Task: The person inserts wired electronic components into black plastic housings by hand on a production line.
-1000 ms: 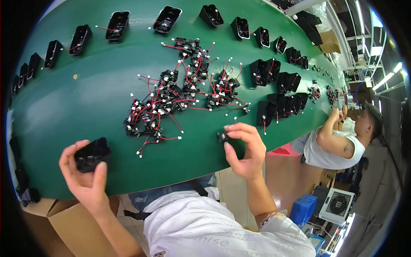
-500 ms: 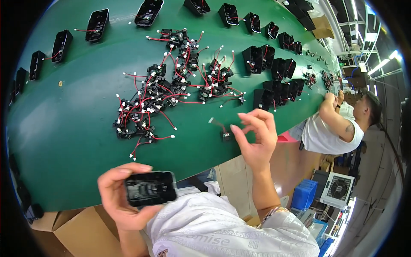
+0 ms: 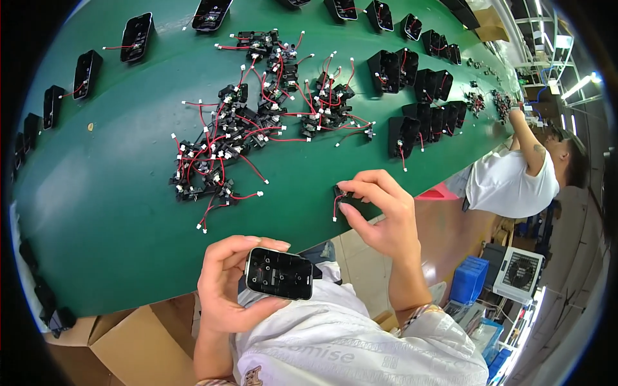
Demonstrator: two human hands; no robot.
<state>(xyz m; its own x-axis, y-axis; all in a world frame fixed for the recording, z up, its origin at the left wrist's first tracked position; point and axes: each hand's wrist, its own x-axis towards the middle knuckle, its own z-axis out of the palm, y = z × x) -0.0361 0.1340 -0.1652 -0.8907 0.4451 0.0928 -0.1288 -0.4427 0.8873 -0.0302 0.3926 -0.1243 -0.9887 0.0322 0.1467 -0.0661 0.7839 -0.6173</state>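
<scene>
My left hand (image 3: 222,286) is closed around a black plastic housing (image 3: 279,274) with a pale rim, held in front of my shirt near the table's edge. Its open side, with small posts inside, faces up. Over the green table (image 3: 129,219), the thumb and fingers of my right hand (image 3: 391,222) pinch a small black part with red wire (image 3: 338,192); a white plug hangs from the wire. The fingertips cover some of this part. Beyond my hands lies a loose heap of similar wired black parts (image 3: 244,125), with a smaller heap (image 3: 327,106) beside it.
Black housings (image 3: 402,136) with red wires stand in groups at the right; more (image 3: 137,37) line the far and left sides. A co-worker in a white shirt (image 3: 512,183) works farther along the table. An open cardboard box (image 3: 138,344) sits below the near left edge.
My right hand has gone from open fingers beside the small wired part to pinching it. My left hand has moved right with the housing. The co-worker's arm has stretched farther over the table.
</scene>
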